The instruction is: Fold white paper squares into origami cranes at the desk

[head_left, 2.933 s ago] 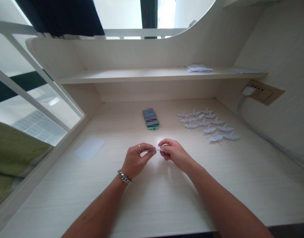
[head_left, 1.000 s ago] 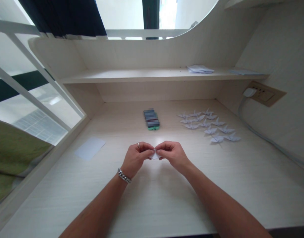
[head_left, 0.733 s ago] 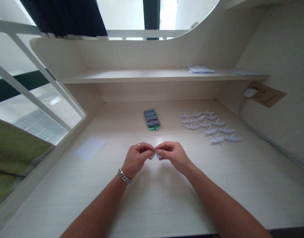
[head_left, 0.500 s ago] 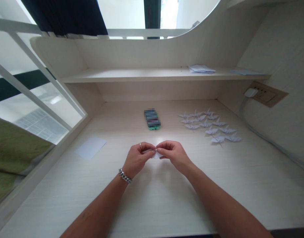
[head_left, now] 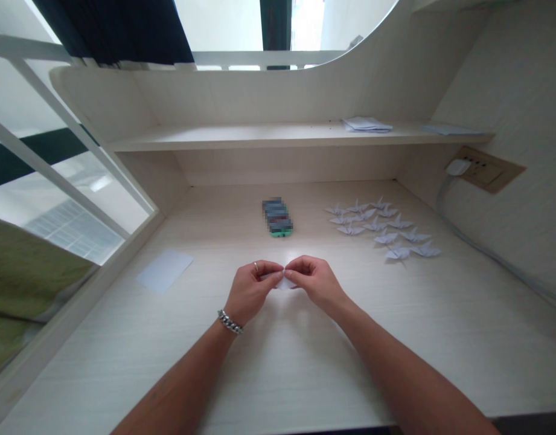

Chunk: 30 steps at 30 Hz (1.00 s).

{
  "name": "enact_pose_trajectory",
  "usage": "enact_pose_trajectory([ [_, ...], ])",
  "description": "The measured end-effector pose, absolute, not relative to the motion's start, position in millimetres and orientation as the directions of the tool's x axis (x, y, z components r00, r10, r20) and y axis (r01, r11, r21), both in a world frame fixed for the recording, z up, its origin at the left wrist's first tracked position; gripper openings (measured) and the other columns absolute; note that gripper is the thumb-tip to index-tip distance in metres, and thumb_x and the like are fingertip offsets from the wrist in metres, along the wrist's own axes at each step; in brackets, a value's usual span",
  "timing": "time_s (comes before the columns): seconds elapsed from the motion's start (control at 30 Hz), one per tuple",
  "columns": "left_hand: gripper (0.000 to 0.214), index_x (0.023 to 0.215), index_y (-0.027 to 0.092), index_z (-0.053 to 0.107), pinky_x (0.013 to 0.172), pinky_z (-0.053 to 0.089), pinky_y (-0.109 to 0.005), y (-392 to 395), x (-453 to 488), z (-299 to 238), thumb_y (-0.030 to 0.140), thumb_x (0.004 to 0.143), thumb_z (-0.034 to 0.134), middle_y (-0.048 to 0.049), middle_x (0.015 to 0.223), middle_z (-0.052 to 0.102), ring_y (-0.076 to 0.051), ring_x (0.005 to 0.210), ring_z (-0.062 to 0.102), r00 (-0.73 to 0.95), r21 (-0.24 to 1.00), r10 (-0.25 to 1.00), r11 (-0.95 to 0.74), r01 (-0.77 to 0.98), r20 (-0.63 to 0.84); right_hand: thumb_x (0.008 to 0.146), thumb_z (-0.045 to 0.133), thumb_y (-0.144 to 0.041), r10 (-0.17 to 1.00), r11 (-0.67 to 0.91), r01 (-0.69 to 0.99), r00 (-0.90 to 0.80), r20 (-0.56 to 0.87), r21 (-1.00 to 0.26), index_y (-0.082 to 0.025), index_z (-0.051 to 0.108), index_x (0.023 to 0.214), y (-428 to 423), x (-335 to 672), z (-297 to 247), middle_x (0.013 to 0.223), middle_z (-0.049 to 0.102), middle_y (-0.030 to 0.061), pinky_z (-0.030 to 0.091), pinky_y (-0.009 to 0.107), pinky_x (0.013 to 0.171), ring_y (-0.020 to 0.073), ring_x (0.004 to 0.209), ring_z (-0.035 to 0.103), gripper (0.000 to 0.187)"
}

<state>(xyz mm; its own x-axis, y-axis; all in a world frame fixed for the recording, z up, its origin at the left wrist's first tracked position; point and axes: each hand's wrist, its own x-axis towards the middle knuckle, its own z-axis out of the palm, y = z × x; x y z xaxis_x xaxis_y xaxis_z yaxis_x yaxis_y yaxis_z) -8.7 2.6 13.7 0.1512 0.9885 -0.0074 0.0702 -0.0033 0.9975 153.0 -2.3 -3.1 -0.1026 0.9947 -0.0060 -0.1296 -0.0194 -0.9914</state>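
Note:
Between my two hands is a small piece of folded white paper, mostly covered by the fingers. My left hand pinches its left side between thumb and fingers; a ring and a chain bracelet are on this hand and wrist. From the other side my right hand pinches the paper, its fingertips nearly meeting those of the left. The exact folds are too small to make out. Off to the right sit several white paper cranes in loose rows.
A flat sheet of white paper lies at the left of the desk. Beyond my hands is a blurred-out phone-like object with a green edge. Papers rest on the shelf. A cable runs from the wall socket.
My right fingers have curled in a little closer against the paper. Both hands keep their pinch in nearly the same spot; the whole view has shifted slightly.

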Motion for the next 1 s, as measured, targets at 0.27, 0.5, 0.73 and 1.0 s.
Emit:
enact_pose_trajectory([
  [0.27,0.024,0.079,0.012,0.070,0.060,0.051,-0.023,2.3,-7.2,12.5,0.017,0.058,0.081,-0.0025,0.067,0.071,-0.012,0.062,0.064,0.099,0.998,0.994,0.050,-0.048,-0.045,0.069,0.071,-0.022,0.995,0.074,-0.078,-0.066,0.079,-0.994,-0.017,0.061,0.074,-2.5,150.5,-5.2,0.068,0.062,-0.0008,0.044,0.026,0.060,0.0130,0.063,0.057,0.012],
  [0.5,0.022,0.078,0.012,0.067,0.059,0.051,-0.022,1.4,-7.2,11.8,0.015,0.060,0.079,-0.0008,0.064,0.069,-0.012,0.060,0.063,0.091,1.000,0.996,0.013,-0.004,-0.013,0.073,0.066,-0.020,0.992,0.092,-0.006,-0.091,0.092,-0.996,-0.018,0.059,0.087,-7.2,148.3,-2.4,0.074,0.062,0.0001,0.046,0.028,0.064,0.0146,0.069,0.059,0.016],
  [0.73,0.021,0.076,0.014,0.066,0.064,0.052,-0.023,2.1,-7.9,10.0,0.015,0.060,0.079,-0.0016,0.070,0.070,-0.013,0.066,0.066,0.115,1.000,0.993,-0.001,0.030,-0.003,0.069,0.067,-0.017,0.989,0.083,-0.065,-0.118,0.090,-0.994,-0.018,0.057,0.080,-5.0,151.7,-2.8,0.071,0.058,-0.0019,0.043,0.026,0.062,0.0128,0.066,0.055,0.016],
  [1.0,0.018,0.078,0.014,0.066,0.065,0.053,-0.023,3.0,-8.8,9.2,0.015,0.063,0.076,-0.0027,0.073,0.070,-0.014,0.069,0.067,0.217,0.990,0.976,-0.033,0.136,0.003,0.067,0.062,-0.014,0.985,0.073,0.158,-0.169,0.046,-0.985,-0.018,0.057,0.076,-6.8,157.0,1.8,0.069,0.057,-0.0024,0.041,0.025,0.057,0.0121,0.063,0.052,0.011],
])
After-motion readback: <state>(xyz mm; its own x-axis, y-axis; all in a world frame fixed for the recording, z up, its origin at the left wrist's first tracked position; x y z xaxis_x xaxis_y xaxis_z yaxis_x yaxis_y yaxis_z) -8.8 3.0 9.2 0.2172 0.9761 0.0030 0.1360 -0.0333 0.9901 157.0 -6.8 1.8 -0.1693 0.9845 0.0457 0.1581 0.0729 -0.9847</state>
